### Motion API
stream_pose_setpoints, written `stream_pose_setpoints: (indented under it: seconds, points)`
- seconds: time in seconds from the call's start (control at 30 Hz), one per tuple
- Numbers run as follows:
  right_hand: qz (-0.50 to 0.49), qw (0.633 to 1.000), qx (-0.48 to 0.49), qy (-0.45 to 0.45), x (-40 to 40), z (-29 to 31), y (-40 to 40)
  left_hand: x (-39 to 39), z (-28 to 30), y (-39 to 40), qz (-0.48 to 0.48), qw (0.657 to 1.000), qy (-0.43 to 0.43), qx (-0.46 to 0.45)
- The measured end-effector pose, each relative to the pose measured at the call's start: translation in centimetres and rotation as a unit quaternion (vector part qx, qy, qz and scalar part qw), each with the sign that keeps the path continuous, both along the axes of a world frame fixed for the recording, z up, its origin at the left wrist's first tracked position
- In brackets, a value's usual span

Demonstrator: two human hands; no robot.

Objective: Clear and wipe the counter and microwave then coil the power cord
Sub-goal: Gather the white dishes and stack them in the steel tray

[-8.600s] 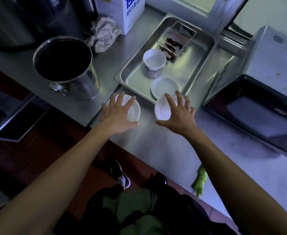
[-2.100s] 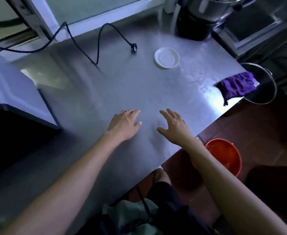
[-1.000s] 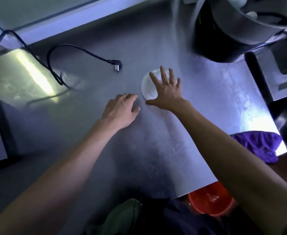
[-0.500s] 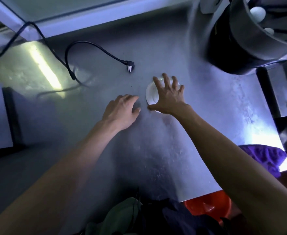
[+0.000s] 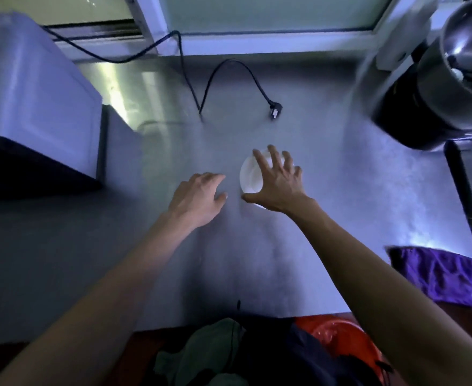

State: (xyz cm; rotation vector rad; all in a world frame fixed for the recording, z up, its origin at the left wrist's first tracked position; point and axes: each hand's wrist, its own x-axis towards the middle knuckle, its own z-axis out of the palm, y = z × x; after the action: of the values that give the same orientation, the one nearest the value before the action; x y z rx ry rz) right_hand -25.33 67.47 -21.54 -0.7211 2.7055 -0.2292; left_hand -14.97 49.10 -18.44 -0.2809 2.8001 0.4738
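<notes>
Head view of a stainless-steel counter [image 5: 326,218]. The right hand [image 5: 278,185] was spread over a white saucer [image 5: 250,175], fingers on its far rim and thumb at its near edge, gripping it. The left hand [image 5: 198,195] lay just beside the saucer, fingers loosely bent and holding nothing. The black power cord [image 5: 209,84] trailed from the window side, its plug [image 5: 274,111] lying beyond the saucer. The microwave [image 5: 34,101] stood at left; a purple cloth [image 5: 438,274] lay at the right edge.
</notes>
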Motion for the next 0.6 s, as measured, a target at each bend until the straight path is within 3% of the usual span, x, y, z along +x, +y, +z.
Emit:
stream_pose_setpoints:
  seconds: [0.6]
  points:
    - [0.227, 0.973, 0.008, 0.031, 28.5, 3.9, -16.8, 35.3, 2.2, -12.0, 0.235, 0.972, 0.024, 0.010]
